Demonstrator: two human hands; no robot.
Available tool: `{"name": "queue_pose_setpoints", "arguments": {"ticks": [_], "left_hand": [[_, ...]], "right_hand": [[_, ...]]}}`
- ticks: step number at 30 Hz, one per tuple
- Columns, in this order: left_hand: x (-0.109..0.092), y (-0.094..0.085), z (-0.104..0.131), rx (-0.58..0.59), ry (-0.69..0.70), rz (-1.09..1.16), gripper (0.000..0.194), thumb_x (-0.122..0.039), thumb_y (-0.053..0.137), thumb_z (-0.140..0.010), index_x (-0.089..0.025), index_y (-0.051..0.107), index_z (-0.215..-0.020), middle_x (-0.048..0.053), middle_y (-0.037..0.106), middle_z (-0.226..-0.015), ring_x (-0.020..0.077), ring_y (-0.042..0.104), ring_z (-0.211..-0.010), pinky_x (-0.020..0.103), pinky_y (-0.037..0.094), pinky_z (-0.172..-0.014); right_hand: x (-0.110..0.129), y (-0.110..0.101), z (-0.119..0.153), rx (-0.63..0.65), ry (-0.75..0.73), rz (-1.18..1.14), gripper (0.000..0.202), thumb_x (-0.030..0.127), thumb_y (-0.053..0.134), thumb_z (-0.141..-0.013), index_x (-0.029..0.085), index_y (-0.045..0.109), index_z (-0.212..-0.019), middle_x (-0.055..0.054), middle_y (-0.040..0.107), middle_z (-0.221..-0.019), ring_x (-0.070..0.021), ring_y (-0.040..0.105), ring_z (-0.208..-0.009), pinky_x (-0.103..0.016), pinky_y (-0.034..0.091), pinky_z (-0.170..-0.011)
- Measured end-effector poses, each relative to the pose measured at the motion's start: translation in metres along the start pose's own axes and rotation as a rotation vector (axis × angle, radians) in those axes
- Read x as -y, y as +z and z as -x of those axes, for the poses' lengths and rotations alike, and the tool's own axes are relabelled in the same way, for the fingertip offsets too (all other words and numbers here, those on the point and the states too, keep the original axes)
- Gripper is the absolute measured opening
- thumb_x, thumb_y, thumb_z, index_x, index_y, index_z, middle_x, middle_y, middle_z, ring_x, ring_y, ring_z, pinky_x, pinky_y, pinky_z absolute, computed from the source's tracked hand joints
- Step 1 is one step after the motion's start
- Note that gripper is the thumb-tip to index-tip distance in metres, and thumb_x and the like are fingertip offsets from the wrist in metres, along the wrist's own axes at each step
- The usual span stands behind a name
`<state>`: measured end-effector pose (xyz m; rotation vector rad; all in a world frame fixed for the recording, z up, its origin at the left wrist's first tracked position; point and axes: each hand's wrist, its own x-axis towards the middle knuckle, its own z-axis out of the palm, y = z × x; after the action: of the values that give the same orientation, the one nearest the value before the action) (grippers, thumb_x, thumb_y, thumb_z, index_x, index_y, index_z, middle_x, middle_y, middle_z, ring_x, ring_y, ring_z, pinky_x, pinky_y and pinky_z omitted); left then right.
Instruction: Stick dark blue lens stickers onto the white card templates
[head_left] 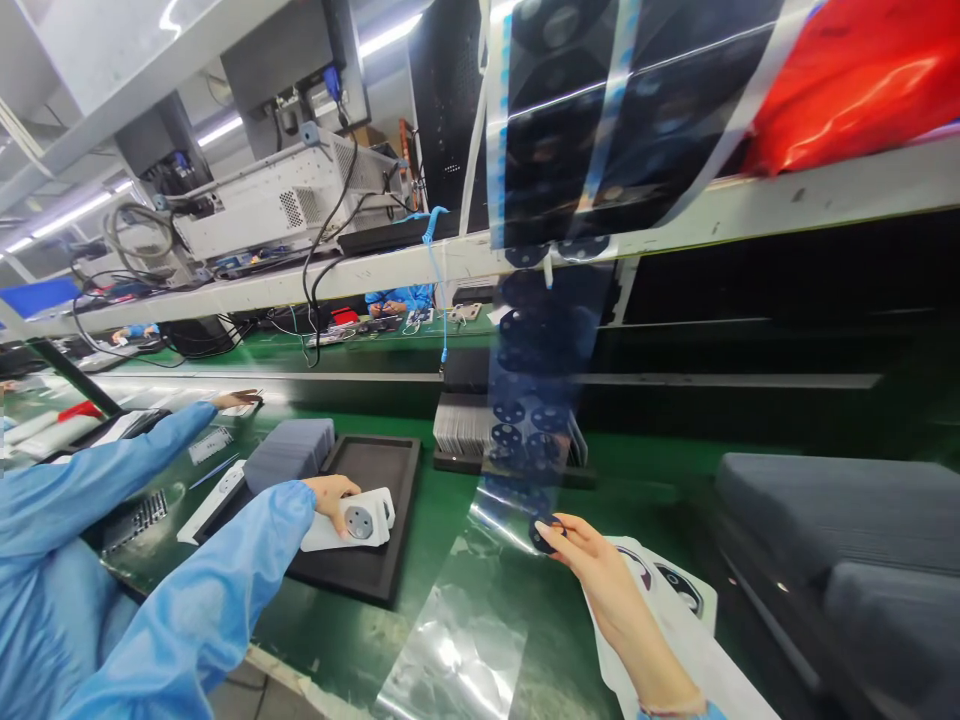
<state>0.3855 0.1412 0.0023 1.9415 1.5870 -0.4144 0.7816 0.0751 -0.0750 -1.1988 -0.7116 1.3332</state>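
Note:
My left hand point(331, 500) grips a white plastic panel point(321, 534) over a black tray point(405, 490). A grey disc with small round holes point(359, 522) sits in the panel, and a second white edge shows behind it. My right hand point(600, 575) pinches a black round sticker point(541, 535) between thumb and fingers, at the lower end of a clear film strip point(517, 400). This strip hangs from the shelf and carries rows of dark round stickers. Below it, a clear film sheet point(457, 640) lies on the green bench. White panels with dark rounded cutouts point(705, 590) lie beneath my right forearm.
Grey stacked sheets point(289, 452) stand beside the tray, and a row of thin plates point(459, 425) stands behind the strip. Dark grey stacks point(840, 510) are at right. A co-worker's blue sleeve point(127, 450) reaches across at left. A white shelf point(375, 265) crosses above, with cables hanging.

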Motion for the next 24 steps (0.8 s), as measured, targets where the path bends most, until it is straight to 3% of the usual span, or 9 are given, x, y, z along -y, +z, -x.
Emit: {"name": "queue_pose_setpoints", "arguments": {"ticks": [3,8,12,14,16,18,19,24], "left_hand": [[0.003,-0.001,0.001,0.111,0.01,0.059,0.052,-0.03,0.087,-0.038,-0.017,0.072,-0.086,-0.004,0.074,-0.078,0.0214,0.065,-0.076,0.024,0.046,-0.065],[0.0,-0.001,0.001,0.193,-0.011,0.117,0.045,-0.025,0.085,-0.037,-0.019,0.074,-0.079,-0.006,0.073,-0.071,0.0218,0.065,-0.072,0.027,0.048,-0.064],[-0.008,-0.003,-0.006,0.234,-0.047,0.073,0.044,-0.021,0.088,-0.025,-0.022,0.073,-0.066,-0.006,0.071,-0.068,0.0261,0.067,-0.072,0.033,0.052,-0.067],[-0.011,-0.002,-0.006,0.179,-0.046,0.037,0.056,-0.018,0.088,-0.019,-0.023,0.073,-0.073,-0.002,0.071,-0.084,0.0313,0.066,-0.088,0.038,0.052,-0.08],[-0.01,0.003,0.0,0.081,-0.017,0.014,0.081,-0.019,0.09,-0.02,-0.024,0.071,-0.098,0.003,0.065,-0.112,0.0347,0.059,-0.11,0.041,0.046,-0.096],[-0.005,0.011,0.008,-0.01,0.037,0.015,0.105,-0.027,0.092,-0.028,-0.026,0.056,-0.126,0.008,0.051,-0.131,0.0332,0.05,-0.123,0.042,0.039,-0.104],[-0.002,0.017,0.013,-0.046,0.07,0.018,0.107,-0.032,0.091,-0.034,-0.026,0.049,-0.132,0.009,0.048,-0.134,0.0316,0.049,-0.125,0.041,0.038,-0.106],[0.005,0.044,0.03,-0.237,0.16,0.032,0.063,-0.039,0.085,-0.056,-0.019,0.061,-0.11,0.011,0.053,-0.13,0.0282,0.05,-0.123,0.038,0.037,-0.107]], "right_hand": [[-0.001,0.002,0.003,0.014,-0.009,0.011,0.043,0.047,0.083,-0.053,0.019,0.067,-0.081,0.0,0.066,-0.072,-0.0185,0.06,-0.073,-0.026,0.046,-0.064],[0.002,0.005,0.008,0.08,-0.013,0.056,0.04,0.047,0.083,-0.053,0.02,0.067,-0.078,0.0,0.065,-0.068,-0.0186,0.059,-0.066,-0.03,0.046,-0.064],[0.001,0.005,0.008,0.117,-0.023,0.086,0.039,0.048,0.083,-0.054,0.02,0.067,-0.076,-0.001,0.066,-0.068,-0.0184,0.059,-0.064,-0.03,0.046,-0.064],[0.001,0.005,0.008,0.109,-0.015,0.082,0.039,0.047,0.083,-0.054,0.019,0.068,-0.077,-0.001,0.066,-0.07,-0.0186,0.059,-0.065,-0.03,0.046,-0.064],[0.001,0.004,0.007,0.089,-0.009,0.066,0.039,0.046,0.084,-0.054,0.019,0.068,-0.078,0.0,0.065,-0.07,-0.0184,0.059,-0.066,-0.029,0.047,-0.063],[0.001,0.004,0.006,0.07,-0.009,0.048,0.04,0.047,0.084,-0.054,0.019,0.067,-0.077,0.0,0.064,-0.068,-0.0184,0.059,-0.066,-0.029,0.047,-0.063],[0.001,0.003,0.006,0.065,-0.009,0.04,0.04,0.048,0.084,-0.054,0.019,0.067,-0.077,0.001,0.063,-0.068,-0.0184,0.059,-0.066,-0.029,0.047,-0.063],[0.002,0.004,0.008,0.076,-0.015,0.026,0.043,0.05,0.084,-0.057,0.02,0.066,-0.081,-0.001,0.065,-0.071,-0.0199,0.06,-0.072,-0.029,0.048,-0.067]]}}
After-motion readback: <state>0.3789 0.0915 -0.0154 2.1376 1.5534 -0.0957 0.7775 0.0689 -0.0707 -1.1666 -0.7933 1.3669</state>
